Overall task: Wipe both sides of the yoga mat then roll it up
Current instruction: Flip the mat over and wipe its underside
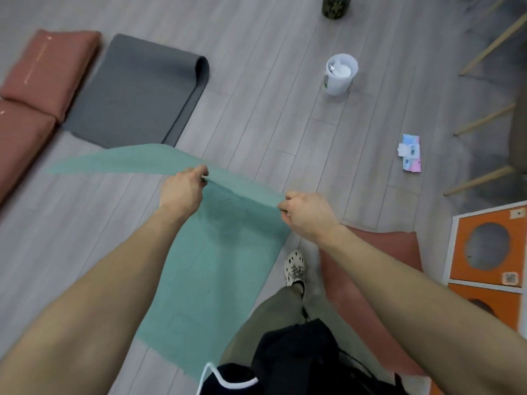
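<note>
A thin teal yoga mat (pixel 211 269) hangs in the air above the grey wooden floor, folded over along the line between my hands. My left hand (pixel 182 189) pinches its edge near the middle of the frame. My right hand (pixel 308 213) grips the same edge further right. One part of the mat stretches away to the left, the other drops down toward my legs. A white wipe seems pressed under my left fingers, but I cannot tell for sure.
A grey mat (pixel 137 92), partly rolled, lies at the upper left beside pink cushions (pixel 48 69). A small white bin (pixel 340 74) and a pack of wipes (pixel 410 152) sit on the floor to the right. Another pink cushion (pixel 379 269), orange boxes (pixel 484 249) and chair legs (pixel 484 178) are at the right.
</note>
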Demonstrator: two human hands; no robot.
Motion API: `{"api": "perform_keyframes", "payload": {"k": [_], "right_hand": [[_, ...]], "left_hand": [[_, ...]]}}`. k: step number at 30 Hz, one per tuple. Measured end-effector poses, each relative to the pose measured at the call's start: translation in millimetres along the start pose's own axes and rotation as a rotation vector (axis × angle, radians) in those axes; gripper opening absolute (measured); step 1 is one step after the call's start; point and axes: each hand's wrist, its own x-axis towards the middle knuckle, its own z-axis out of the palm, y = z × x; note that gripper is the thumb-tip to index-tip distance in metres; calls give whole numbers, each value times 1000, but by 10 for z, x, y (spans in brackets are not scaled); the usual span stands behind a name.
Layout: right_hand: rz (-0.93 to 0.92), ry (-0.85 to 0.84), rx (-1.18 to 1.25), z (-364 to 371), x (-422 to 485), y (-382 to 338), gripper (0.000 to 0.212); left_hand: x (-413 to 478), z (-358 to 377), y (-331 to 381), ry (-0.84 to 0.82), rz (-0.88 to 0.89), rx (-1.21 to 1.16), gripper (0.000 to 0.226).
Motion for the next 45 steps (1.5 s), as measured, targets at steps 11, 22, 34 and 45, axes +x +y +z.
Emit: {"api": "perform_keyframes", "payload": {"k": [11, 22, 34, 45], "right_hand": [[-62, 34, -18, 763, -1225, -1909, 27], [-12, -36, 35, 1622, -2361, -3901, 26], [165, -64, 99, 3678, -2886, -5763, 19], [132, -150, 73, 6906, -2855, -5592, 21]], "left_hand": [[-1994, 460, -1222, 43, -33, -23, 20], [-4009, 868, -2483, -60, -108, -83, 25], [-5503, 2591, -4175, -162, -174, -227, 30], [-5980, 5754, -4636, -261, -96, -201, 60]]}}
